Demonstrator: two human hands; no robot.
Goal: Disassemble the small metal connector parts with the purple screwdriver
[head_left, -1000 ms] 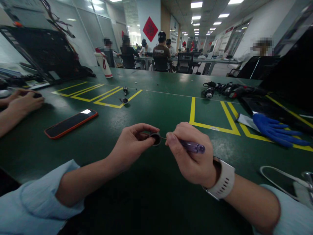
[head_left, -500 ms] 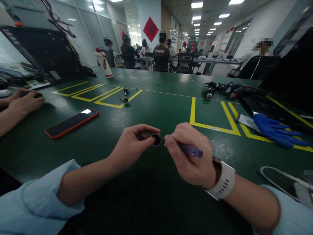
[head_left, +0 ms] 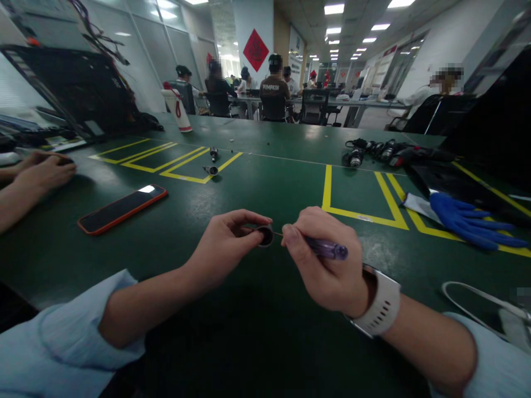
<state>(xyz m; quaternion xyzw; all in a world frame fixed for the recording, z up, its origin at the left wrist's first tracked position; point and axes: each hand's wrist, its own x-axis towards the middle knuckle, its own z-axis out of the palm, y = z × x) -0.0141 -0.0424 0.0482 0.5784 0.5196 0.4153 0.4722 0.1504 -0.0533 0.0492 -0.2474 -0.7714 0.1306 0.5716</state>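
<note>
Between thumb and fingers, my left hand (head_left: 224, 243) pinches a small dark round hollow part (head_left: 266, 236), its opening turned toward me. My right hand (head_left: 326, 254) is wrapped round a screwdriver with a translucent purple handle (head_left: 327, 249). The screwdriver's thin shaft (head_left: 277, 234) points left and meets the right side of the round part; whether its tip sits in a screw is too small to tell. Both hands are raised a little over the green table (head_left: 257, 188).
An orange-cased phone (head_left: 124, 209) lies at left, near another person's hands (head_left: 43, 174). Two small metal parts (head_left: 213, 170) rest by yellow tape outlines. A white tumbler (head_left: 178, 110) stands behind. At right are a cable bundle with metal parts (head_left: 354, 158), blue glove (head_left: 464, 218) and white cable (head_left: 468, 293).
My right hand has shifted slightly right, and the screwdriver handle has tilted a little, showing more of the shaft. My left hand and the round part stay in place.
</note>
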